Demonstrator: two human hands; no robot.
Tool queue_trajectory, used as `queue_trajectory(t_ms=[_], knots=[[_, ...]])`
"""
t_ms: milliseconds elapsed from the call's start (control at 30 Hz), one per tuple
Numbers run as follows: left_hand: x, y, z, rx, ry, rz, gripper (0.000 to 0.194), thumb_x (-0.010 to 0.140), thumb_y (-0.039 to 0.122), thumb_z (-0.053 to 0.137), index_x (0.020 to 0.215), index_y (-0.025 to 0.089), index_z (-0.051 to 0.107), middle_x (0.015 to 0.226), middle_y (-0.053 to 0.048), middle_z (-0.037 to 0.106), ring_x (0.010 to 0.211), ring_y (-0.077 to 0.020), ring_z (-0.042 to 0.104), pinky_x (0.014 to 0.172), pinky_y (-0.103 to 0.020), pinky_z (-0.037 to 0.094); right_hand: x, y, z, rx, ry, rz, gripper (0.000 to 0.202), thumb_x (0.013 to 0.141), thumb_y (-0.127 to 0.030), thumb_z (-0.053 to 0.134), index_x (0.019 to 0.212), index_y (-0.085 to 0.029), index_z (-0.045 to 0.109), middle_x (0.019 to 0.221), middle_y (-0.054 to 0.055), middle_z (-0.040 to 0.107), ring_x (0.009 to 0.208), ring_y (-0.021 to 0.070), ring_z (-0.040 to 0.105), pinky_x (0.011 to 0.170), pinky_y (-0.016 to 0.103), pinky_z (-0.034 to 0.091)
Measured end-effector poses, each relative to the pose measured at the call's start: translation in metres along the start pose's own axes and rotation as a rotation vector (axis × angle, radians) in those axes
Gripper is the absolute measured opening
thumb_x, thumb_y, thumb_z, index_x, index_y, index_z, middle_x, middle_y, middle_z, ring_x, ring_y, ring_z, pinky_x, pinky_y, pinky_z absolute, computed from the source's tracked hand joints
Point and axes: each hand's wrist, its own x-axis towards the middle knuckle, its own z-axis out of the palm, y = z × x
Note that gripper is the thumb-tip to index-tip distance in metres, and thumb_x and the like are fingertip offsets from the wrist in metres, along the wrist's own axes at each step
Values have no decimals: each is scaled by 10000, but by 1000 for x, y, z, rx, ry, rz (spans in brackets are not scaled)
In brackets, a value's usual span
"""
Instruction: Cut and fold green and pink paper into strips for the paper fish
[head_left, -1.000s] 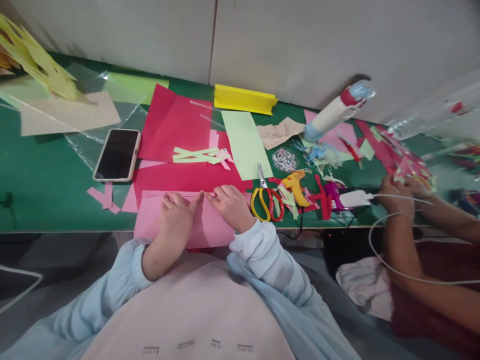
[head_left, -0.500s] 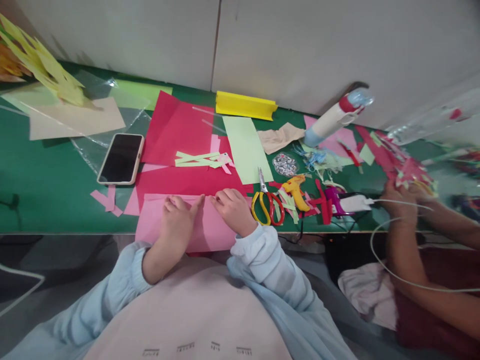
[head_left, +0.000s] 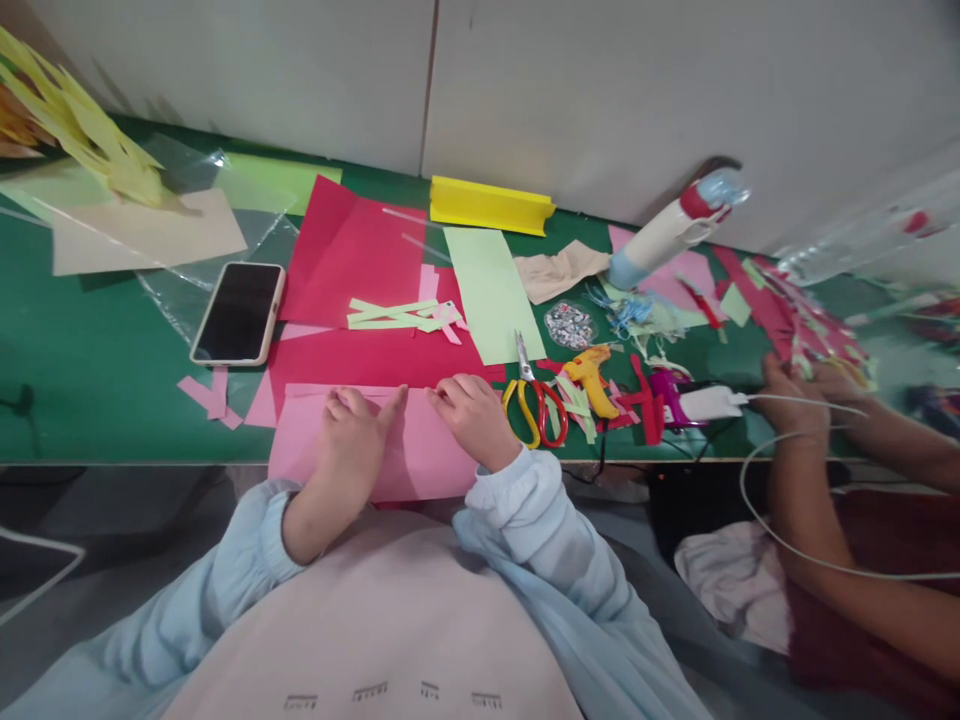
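A pink paper sheet (head_left: 427, 455) lies at the table's front edge, with a narrow fold along its far side. My left hand (head_left: 352, 430) rests on the sheet, thumb stretched out along the fold and the other fingers curled. On the right part of the same fold, my right hand (head_left: 466, 410) has its fingers bent and pressed together at the paper. Beyond the sheet are red paper (head_left: 352, 360) and light green strips (head_left: 386, 314). Scissors (head_left: 536, 400) with yellow and red handles lie right of my right hand.
A phone (head_left: 238, 313) lies to the left. Rightward are a yellow glue gun (head_left: 591, 380), a bead dish (head_left: 570, 326), a bottle (head_left: 671, 235) and another person's hands (head_left: 799, 400) holding red paper. A yellow folded piece (head_left: 491, 206) stands near the wall.
My right hand has shifted slightly right along the fold, leaving a wider gap to my left thumb. My left hand has hardly moved.
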Motion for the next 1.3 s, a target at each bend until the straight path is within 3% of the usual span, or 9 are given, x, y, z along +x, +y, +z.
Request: queue_trajectory(t_ms=[200,367,500,867,1100,1300], knots=[[-2,2,-3,-85,9,-22,713,954,18,244,1580,336,119,1322,-265,598,1191,-322,638,863,-456,551,0,-1,1,10,19,4,244,1002,-171,472,1075,-178,705,946,66,657,906,201,474,817,350,349],[-6,-1,-9,-128,17,-37,641,969,49,266,1530,354,331,1302,-262,599,1208,-370,611,828,-450,552,-1,-1,2,17,24,10,239,1004,-178,478,1067,-181,708,933,60,659,906,198,468,800,346,343],[-11,-10,-10,-219,34,-46,589,957,71,317,1498,275,429,1251,-252,614,1195,-376,591,852,-486,538,-1,-1,1,38,-15,27,263,1010,-167,460,1083,-192,711,935,58,660,907,190,470,819,345,341],[-19,-31,15,-217,152,-40,547,956,107,302,1466,179,485,1223,-216,602,1206,-392,519,819,-471,500,-2,-2,3,23,48,29,251,1008,-184,479,1059,-207,724,905,42,658,888,186,472,822,334,343],[-21,-28,16,-214,157,-101,573,942,100,275,1467,190,486,991,-212,616,954,-357,576,751,-475,461,-3,-2,4,37,21,41,260,1008,-182,474,1076,-209,723,924,47,663,906,190,476,830,340,342],[-25,-29,15,-158,118,-157,582,924,100,328,1479,202,470,925,-187,616,900,-336,586,726,-421,461,-3,-2,3,66,-29,54,270,1006,-177,474,1109,-223,719,942,55,661,924,189,482,842,343,346]])
